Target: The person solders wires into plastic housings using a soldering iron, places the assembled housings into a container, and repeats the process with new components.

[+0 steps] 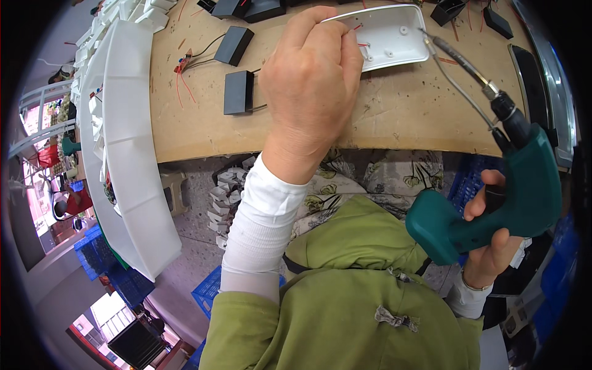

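My left hand is closed over the left end of a white plastic shell on the brown work surface. Its fingertips are hidden, so what they pinch cannot be made out. Red wire ends show inside the shell beside the fingers. In my right hand is a dark green pistol-shaped soldering gun, gripped by its handle. A thin feed tube runs along its front, and the metal tip is at the shell's right edge; contact cannot be told.
Black boxes with wires lie left of my left hand, near a small circuit board. More black boxes sit at the far side. A long white tray flanks the table's left edge. Blue crates stand below.
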`<state>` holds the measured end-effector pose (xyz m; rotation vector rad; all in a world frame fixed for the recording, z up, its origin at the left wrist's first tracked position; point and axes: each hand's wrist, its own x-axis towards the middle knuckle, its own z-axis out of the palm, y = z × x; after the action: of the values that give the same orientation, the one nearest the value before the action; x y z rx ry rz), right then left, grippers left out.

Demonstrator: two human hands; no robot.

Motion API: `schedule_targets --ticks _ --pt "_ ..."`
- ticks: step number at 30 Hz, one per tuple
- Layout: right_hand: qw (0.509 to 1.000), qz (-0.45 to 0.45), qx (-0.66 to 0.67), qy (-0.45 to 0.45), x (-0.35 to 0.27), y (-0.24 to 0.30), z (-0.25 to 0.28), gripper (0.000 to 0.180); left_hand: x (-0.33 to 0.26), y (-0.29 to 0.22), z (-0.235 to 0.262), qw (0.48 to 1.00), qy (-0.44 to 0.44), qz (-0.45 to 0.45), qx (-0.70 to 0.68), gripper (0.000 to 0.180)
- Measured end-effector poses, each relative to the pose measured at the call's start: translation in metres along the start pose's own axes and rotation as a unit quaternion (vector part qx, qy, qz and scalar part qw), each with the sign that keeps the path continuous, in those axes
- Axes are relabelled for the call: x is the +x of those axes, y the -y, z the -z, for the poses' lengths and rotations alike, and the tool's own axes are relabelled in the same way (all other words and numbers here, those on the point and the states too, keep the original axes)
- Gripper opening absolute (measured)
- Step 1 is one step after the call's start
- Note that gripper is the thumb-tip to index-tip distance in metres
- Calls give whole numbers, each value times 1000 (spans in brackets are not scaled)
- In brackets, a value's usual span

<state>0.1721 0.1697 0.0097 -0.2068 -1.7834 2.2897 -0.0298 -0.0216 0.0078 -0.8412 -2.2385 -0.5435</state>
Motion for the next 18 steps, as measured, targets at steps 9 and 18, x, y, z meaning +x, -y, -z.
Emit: schedule_targets --ticks 9,18 --pt "997 -10 -76 -7 7 -3 -20 77 -4 22 -42 913 -299 -133 -245 6" --pt "990 15 -139 -14 18 -1 -34 72 -5 21 -40 918 -307 -133 -214 7"
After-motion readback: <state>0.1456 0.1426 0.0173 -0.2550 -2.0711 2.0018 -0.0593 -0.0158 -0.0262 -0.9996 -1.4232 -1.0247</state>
